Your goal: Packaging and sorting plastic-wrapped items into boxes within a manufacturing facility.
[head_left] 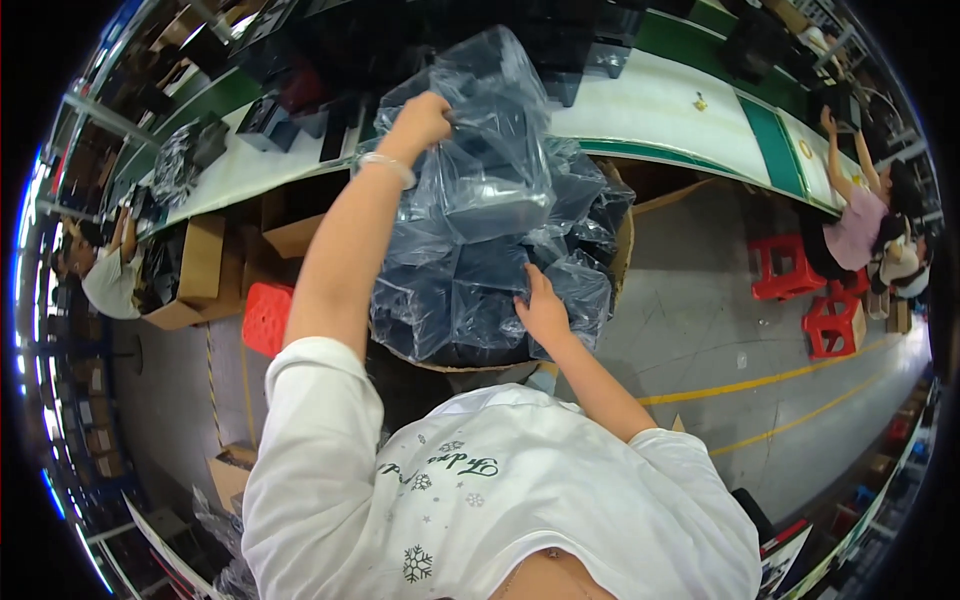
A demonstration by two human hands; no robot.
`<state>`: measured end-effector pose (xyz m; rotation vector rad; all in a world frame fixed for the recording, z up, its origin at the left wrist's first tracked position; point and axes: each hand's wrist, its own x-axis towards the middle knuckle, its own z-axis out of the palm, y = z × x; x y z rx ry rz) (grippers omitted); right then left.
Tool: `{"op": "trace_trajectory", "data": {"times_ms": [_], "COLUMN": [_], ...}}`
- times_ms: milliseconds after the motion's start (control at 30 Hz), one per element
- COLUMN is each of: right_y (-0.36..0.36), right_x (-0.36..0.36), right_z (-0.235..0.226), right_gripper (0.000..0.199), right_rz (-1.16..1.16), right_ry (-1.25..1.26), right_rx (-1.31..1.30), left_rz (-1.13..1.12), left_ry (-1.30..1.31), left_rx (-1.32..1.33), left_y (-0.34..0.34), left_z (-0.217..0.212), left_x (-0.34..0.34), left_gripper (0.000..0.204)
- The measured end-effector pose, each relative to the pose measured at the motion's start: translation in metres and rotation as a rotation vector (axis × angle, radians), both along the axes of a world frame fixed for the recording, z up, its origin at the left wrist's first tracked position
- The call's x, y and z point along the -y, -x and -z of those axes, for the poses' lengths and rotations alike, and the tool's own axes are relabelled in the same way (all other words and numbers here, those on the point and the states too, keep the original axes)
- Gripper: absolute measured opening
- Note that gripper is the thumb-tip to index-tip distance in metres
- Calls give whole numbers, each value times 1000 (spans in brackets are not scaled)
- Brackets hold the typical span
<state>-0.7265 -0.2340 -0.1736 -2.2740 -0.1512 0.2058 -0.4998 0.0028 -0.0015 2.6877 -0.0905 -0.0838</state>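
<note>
My left hand [425, 122] is closed on the upper left of a clear plastic bag [495, 130] with a dark, boxy part inside. This bag stands above several other bagged dark parts [485, 290] heaped in a large round-looking cardboard container [624, 240] in front of me. My right hand [545, 310] rests against the bagged parts on the near right side, its fingers stretched out and apart. The plastic is crumpled and shiny, so the exact kind of part cannot be made out.
A workbench [640, 110] with a white and green top runs behind the container and carries dark units [270, 125]. A red stool [268, 318] and open cartons [200, 265] stand at left. Co-workers sit at both sides; red stools [832, 325] are at right.
</note>
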Motion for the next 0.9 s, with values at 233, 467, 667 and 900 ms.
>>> {"op": "trace_trajectory", "data": {"times_ms": [233,467,667,900], "right_y": [21,28,42,57], "right_x": [-4,5,30,95], "right_z": [-4,-26,-56,-45], "right_gripper": [69,79,73,59], "right_rz": [13,-4,27,194], "right_ry": [31,-16,13,209], "right_rx": [89,5,56,323], "left_rz": [-103,2,146,-421], "left_ry": [-14,85,245,632], "left_rx": [-25,-4,442,610], "left_y": [8,49,121,212], "left_z": [81,49,-2,56], "left_x": [50,35,0,-76], "left_gripper": [87,79,38,38]}}
